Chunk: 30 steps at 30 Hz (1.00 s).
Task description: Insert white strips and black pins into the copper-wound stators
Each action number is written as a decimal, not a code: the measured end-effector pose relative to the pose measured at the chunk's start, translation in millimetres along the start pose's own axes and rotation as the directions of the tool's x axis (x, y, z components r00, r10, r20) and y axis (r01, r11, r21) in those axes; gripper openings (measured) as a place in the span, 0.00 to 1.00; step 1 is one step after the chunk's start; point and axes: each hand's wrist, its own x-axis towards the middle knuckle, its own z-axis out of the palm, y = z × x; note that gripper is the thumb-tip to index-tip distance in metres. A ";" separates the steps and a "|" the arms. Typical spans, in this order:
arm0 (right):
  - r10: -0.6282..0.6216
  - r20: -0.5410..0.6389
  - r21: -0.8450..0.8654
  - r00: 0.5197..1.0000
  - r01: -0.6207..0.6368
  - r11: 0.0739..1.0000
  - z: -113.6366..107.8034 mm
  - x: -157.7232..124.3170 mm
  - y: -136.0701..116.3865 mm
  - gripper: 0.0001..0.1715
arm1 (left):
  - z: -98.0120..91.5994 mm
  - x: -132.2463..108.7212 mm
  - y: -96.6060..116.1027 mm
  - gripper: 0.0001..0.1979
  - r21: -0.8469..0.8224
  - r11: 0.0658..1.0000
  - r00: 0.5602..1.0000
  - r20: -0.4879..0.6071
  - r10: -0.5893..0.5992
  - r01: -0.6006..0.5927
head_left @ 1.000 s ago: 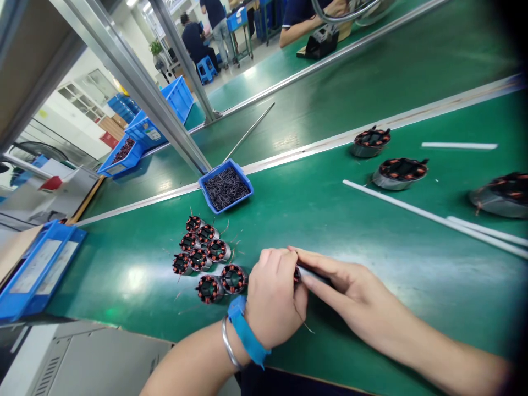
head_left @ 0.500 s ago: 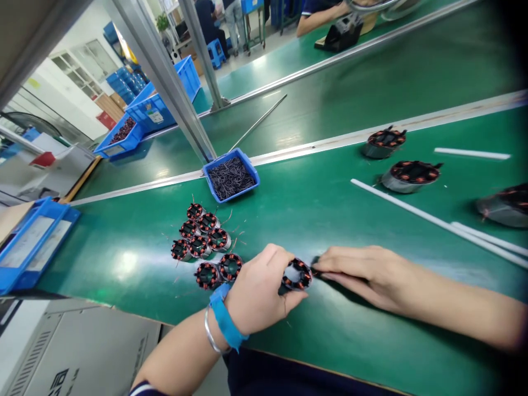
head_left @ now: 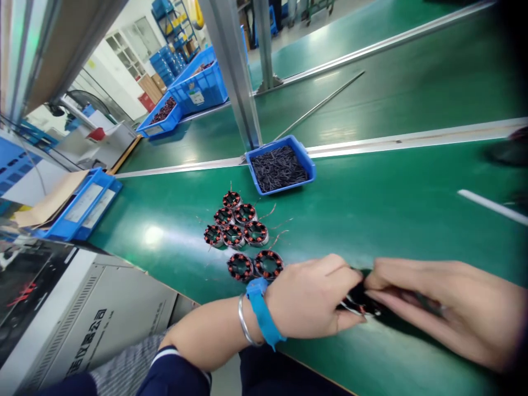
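My left hand (head_left: 307, 297), with a blue band and a silver bangle at its wrist, is closed around a wound motor stator (head_left: 357, 306) low over the green bench. The stator is tilted, mostly covered by my fingers and partly blurred. My right hand (head_left: 445, 302) meets its right side, thumb and fingers pressed together. What that pinch holds is hidden. Several more stators (head_left: 233, 235) with copper windings and loose wire ends stand grouped left of my hands. Two of them, one being the nearer stator (head_left: 269, 265), sit just beyond my left wrist.
Beyond the stators is a blue bin (head_left: 284, 190) of short black tubes (head_left: 278, 166). A metal post (head_left: 235, 71) rises behind it. A thin rod (head_left: 322, 104) lies past the rail, and a white strip (head_left: 490, 206) at right. Blue crates (head_left: 202, 91) stand at back left.
The view has swung to the right edge's loss, so the bench items appear farther right. The held stator has tilted, and my right hand has closed in against it.
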 end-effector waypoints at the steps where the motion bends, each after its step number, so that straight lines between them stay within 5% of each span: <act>1: 0.096 0.052 0.087 0.994 -0.101 0.991 4.3 1.0 -3.7 0.22 | 0.2 -0.3 0.2 0.13 0.003 1.000 1.000 -0.009 0.000 0.000; 5: 0.389 0.199 0.406 0.899 -0.437 0.803 16.8 -0.5 -11.6 0.21 | 1.4 -3.3 -1.4 0.15 0.029 0.999 0.996 -0.075 0.040 -0.038; 10: 0.400 0.278 0.529 0.873 -0.487 0.695 10.8 -0.4 -0.6 0.17 | 5.8 -3.3 -6.5 0.17 0.118 0.992 0.997 -0.051 0.059 -0.052; 14: 0.227 0.252 0.332 0.941 -0.304 0.893 -21.6 34.7 0.5 0.20 | 11.4 3.9 -1.9 0.22 0.172 0.985 0.988 -0.148 0.034 -0.008; 17: -0.009 -0.045 -0.056 0.999 0.006 0.998 -40.5 91.0 -14.8 0.16 | 1.9 -4.2 5.3 0.36 0.250 0.968 0.970 -0.228 0.086 -0.027; 19: -0.117 -0.150 -0.318 0.982 0.064 0.946 -41.0 132.7 -29.0 0.10 | -12.0 -21.5 6.1 0.39 0.290 0.957 0.973 -0.221 0.062 0.005; 24: -0.081 -0.017 -0.746 0.997 0.041 0.664 -15.4 197.0 -52.3 0.12 | -41.6 -66.3 -12.9 0.16 0.402 0.889 0.970 -0.185 -0.156 0.220; 27: -0.049 0.004 -0.741 0.999 0.035 0.670 -3.8 205.2 -53.2 0.15 | -45.7 -58.5 -26.7 0.13 0.432 0.890 0.986 -0.139 -0.095 0.147; 30: -0.010 0.013 -0.741 1.000 0.016 0.671 -0.6 207.5 -51.6 0.16 | -43.7 -26.4 -28.2 0.11 0.469 0.880 0.996 -0.079 -0.045 0.077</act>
